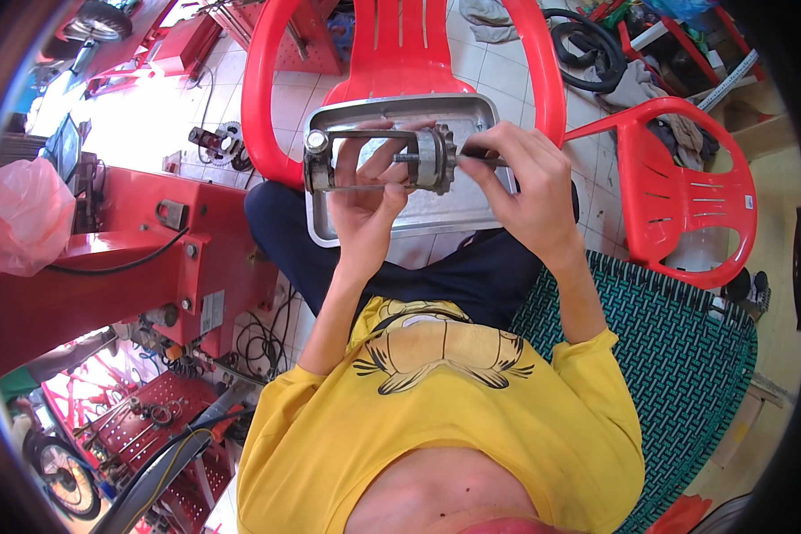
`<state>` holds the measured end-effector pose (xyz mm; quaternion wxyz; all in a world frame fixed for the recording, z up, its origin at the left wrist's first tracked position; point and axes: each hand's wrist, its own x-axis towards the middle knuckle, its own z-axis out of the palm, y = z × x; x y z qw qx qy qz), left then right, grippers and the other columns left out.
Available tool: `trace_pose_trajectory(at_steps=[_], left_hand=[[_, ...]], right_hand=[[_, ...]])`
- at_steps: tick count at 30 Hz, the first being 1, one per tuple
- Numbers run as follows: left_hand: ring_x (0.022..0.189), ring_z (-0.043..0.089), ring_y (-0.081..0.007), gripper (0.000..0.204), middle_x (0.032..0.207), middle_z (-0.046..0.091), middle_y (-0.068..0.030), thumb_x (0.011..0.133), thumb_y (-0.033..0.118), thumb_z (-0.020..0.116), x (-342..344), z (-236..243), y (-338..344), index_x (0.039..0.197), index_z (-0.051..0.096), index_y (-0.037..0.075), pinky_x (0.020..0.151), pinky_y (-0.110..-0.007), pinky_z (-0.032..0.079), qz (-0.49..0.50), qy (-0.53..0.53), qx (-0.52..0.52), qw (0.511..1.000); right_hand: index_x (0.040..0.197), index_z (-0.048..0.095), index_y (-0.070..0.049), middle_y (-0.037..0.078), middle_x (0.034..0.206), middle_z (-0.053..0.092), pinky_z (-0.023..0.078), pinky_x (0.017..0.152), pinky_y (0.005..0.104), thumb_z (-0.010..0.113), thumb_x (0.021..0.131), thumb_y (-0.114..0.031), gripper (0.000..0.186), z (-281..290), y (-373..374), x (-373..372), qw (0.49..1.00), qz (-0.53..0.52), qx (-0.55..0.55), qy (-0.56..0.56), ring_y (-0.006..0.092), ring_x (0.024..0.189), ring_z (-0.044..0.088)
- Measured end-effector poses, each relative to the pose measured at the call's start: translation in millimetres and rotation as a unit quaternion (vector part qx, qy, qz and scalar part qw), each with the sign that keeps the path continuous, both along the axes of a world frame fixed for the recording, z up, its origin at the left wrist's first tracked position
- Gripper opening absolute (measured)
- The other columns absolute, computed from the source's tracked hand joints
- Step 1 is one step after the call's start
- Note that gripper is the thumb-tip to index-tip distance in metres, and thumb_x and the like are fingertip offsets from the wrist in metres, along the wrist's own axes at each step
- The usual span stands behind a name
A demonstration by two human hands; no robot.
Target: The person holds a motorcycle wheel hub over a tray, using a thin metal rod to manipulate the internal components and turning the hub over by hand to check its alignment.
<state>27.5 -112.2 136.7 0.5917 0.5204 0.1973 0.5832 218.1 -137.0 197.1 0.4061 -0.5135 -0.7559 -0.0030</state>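
Head view. Held above tray [463,206], between arms of chair [543,71]: metal part [424,162]. Wrapped around its frame: left hand [362,209]. Pinched on rod [498,163] by toothed end: right hand [532,182], across tray's right rim. Room left toward near rim. In tray: smooth bottom, partly hidden. Far left: bag [27,214], contents unclear.

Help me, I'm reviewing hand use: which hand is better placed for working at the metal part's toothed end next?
Likely the right hand: it sits close beside the toothed end, while the left hand is occupied supporting the metal part.
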Motion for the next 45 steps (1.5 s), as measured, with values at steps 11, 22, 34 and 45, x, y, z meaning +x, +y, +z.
trace_pose_trajectory(at_steps=[11, 22, 34, 45], left_hand=[[0.119, 0.067, -0.0442, 0.074, 0.141, 0.056, -0.0346, 0.101, 0.046, 0.064, 1, -3, 3, 0.147, 0.034, -0.002, 0.094, -0.047, 0.062, -0.021, -0.02, -0.018, 0.999], [0.121, 0.067, -0.043, 0.075, 0.142, 0.056, -0.0336, 0.1, 0.047, 0.064, 4, -4, 3, 0.147, 0.032, -0.002, 0.095, -0.045, 0.062, -0.015, -0.02, -0.03, 0.999], [0.122, 0.066, -0.0421, 0.074, 0.143, 0.055, -0.0343, 0.101, 0.045, 0.064, 5, -5, 4, 0.148, 0.032, -0.002, 0.095, -0.047, 0.061, -0.014, -0.02, -0.032, 0.999], [0.127, 0.063, -0.0349, 0.064, 0.147, 0.051, -0.0339, 0.104, 0.022, 0.066, 2, -13, 6, 0.151, 0.029, -0.002, 0.098, -0.046, 0.058, -0.066, -0.1, -0.045, 0.992]], right_hand=[[0.092, 0.072, -0.009, 0.001, 0.081, 0.069, 0.044, 0.062, 0.0351, 0.082, 0.084, -0.02, 0.016, -2, -5, 2, 1.0, -0.015, -0.009, -0.019, 0.0222, 0.065, 0.064], [0.094, 0.073, -0.009, 0.001, 0.083, 0.07, 0.046, 0.066, 0.0344, 0.081, 0.085, -0.02, 0.017, -2, -2, 6, 0.998, -0.027, -0.001, -0.055, 0.0225, 0.068, 0.065], [0.092, 0.072, -0.008, 0.001, 0.082, 0.07, 0.046, 0.072, 0.0346, 0.082, 0.083, -0.02, 0.018, -7, 1, 5, 0.999, -0.026, -0.008, -0.042, 0.0216, 0.073, 0.066], [0.088, 0.072, -0.008, 0.002, 0.082, 0.071, 0.046, 0.072, 0.0348, 0.081, 0.085, -0.018, 0.014, 0, -1, -3, 0.999, -0.027, -0.028, -0.015, 0.0233, 0.073, 0.066]])
